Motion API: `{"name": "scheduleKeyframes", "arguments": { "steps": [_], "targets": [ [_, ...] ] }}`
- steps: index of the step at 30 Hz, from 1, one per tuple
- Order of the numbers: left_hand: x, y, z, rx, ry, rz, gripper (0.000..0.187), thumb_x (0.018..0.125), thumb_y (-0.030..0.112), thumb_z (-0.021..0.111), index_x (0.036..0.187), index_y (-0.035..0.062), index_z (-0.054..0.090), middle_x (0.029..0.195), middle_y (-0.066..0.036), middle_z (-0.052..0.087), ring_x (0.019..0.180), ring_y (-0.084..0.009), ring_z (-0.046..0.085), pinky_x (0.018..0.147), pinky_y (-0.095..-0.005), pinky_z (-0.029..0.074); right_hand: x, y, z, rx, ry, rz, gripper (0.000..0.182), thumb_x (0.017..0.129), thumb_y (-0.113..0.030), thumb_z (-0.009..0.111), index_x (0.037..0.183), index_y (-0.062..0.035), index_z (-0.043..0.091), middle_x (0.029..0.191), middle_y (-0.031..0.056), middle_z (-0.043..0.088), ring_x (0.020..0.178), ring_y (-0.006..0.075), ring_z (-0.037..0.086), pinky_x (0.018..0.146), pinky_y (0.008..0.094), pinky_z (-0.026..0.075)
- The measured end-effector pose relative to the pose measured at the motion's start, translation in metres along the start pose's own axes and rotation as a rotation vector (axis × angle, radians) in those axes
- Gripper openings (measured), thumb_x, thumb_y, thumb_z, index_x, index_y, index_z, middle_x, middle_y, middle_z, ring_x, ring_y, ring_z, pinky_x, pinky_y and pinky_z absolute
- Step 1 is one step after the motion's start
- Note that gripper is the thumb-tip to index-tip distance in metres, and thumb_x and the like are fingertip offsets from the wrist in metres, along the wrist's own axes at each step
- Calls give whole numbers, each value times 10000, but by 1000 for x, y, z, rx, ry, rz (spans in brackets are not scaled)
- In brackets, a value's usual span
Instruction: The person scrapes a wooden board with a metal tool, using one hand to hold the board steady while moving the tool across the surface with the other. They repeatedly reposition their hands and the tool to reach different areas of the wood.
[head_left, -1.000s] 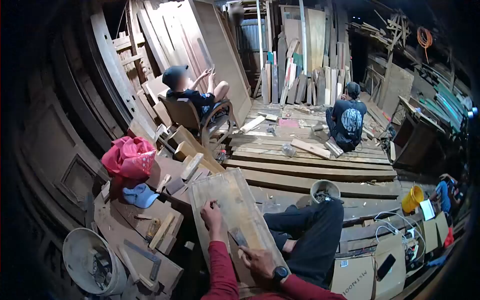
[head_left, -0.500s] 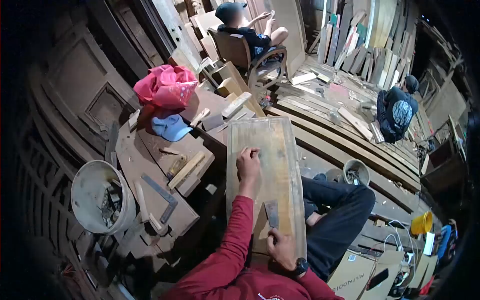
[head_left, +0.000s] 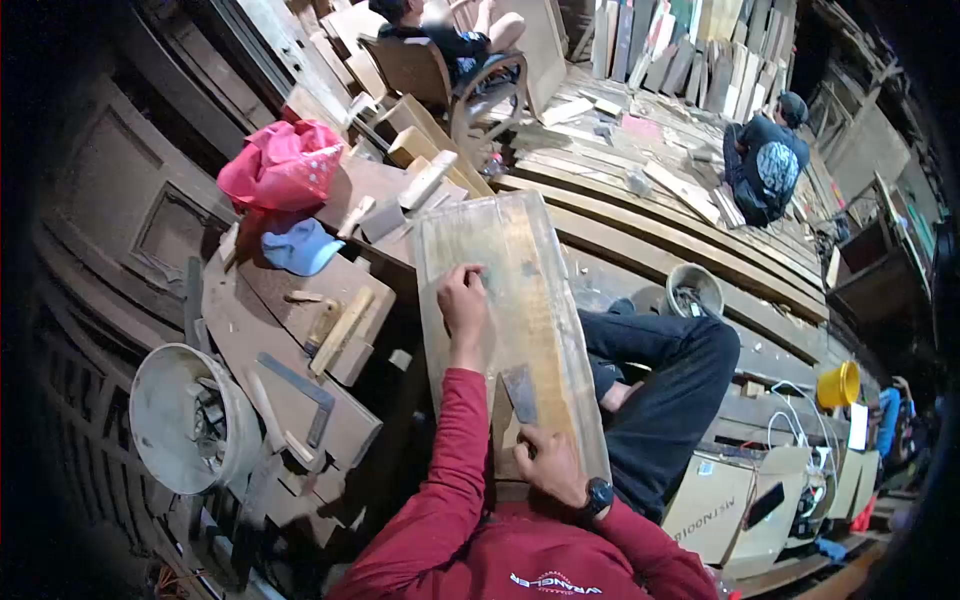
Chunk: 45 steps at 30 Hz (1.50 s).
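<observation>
A long wooden board (head_left: 545, 300) lies across my lap, with a yellowish, worn-looking face. My left hand (head_left: 463, 303) rests on its upper part, closed with the fingers curled. Whatever those fingers hold, if anything, is hidden. Lower down, my right hand (head_left: 552, 466), with a watch at the wrist, is closed over the near end of a flat metal scraper (head_left: 519, 392). The scraper's grey blade slants up and left from the fingers, over the board. Its held end is hidden inside the hand.
To the left, a low bench (head_left: 345, 425) bears a metal square (head_left: 318, 410), wooden-handled tools, a blue cap (head_left: 299, 247) and a pink bag (head_left: 282, 168). A white bucket (head_left: 190, 420) stands beside it. Another bucket (head_left: 693, 290) is right. Two people sit farther back.
The view has shifted, so the board and bench appear farther left. Both hands remain closed over the board, and the scraper stays by my right fingers.
</observation>
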<state>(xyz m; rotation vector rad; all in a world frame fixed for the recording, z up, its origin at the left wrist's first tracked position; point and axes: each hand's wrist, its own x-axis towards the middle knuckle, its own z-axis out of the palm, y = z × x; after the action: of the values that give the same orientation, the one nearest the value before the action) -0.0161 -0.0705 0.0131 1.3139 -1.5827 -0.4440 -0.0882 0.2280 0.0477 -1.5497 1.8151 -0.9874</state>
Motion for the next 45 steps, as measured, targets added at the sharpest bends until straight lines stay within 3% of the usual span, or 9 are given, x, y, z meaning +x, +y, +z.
{"name": "scheduleKeyframes", "arguments": {
  "steps": [11,18,19,22,25,27,32,38,45],
  "targets": [
    [4,-6,3,64,-23,-53,168,903,34,606,914,57,772,953,-144,760,967,-353,694,883,-433,533,74,14,15,-146,76,0,212,936,-298,653,1057,-151,747,705,254,674,662,456,687,629,551,563],
    [17,-3,8,71,-62,-273,213,855,122,610,872,89,820,808,-202,742,802,-394,733,766,-456,564,0,16,4,-70,8,48,151,927,-269,650,971,-138,710,677,216,675,628,436,685,595,540,551],
    [18,-3,9,106,-56,-291,213,862,130,614,874,91,823,795,-184,749,768,-356,732,737,-436,558,-4,15,0,-79,-21,63,147,924,-265,651,970,-138,710,677,210,678,625,431,687,595,537,552],
    [24,-3,13,185,2,-265,230,870,184,618,835,103,831,737,-137,755,689,-273,731,686,-389,556,14,4,-7,-111,29,7,153,909,-251,660,978,-125,715,693,206,690,628,436,689,601,534,557],
    [23,-2,9,35,30,-345,232,844,194,615,802,115,829,721,-179,727,721,-347,736,673,-434,548,52,4,3,-79,49,-10,186,912,-261,646,990,-114,728,709,237,687,650,457,684,625,539,559],
    [21,-11,9,-2,60,-252,225,844,152,607,789,100,819,681,-154,715,655,-325,713,630,-409,526,84,1,5,-103,35,17,197,917,-269,640,993,-110,728,714,256,679,666,466,681,640,545,559],
    [18,-3,0,46,32,-215,210,880,142,618,853,101,821,750,-126,747,712,-272,726,666,-380,529,95,-6,10,-119,56,33,216,941,-303,637,1002,-114,722,730,254,679,690,458,682,642,540,550],
    [14,2,1,6,6,-272,174,853,132,634,875,93,802,822,-165,747,787,-370,724,730,-434,544,1,3,-1,-102,5,66,118,894,-179,655,937,-79,701,690,225,660,636,441,673,614,507,544],
    [14,-1,10,-6,23,-120,141,844,68,647,841,82,787,877,-139,752,905,-343,704,824,-428,544,69,4,-4,-59,82,32,151,884,-165,634,935,-53,721,718,264,652,669,464,672,625,509,542]
  ]
}}
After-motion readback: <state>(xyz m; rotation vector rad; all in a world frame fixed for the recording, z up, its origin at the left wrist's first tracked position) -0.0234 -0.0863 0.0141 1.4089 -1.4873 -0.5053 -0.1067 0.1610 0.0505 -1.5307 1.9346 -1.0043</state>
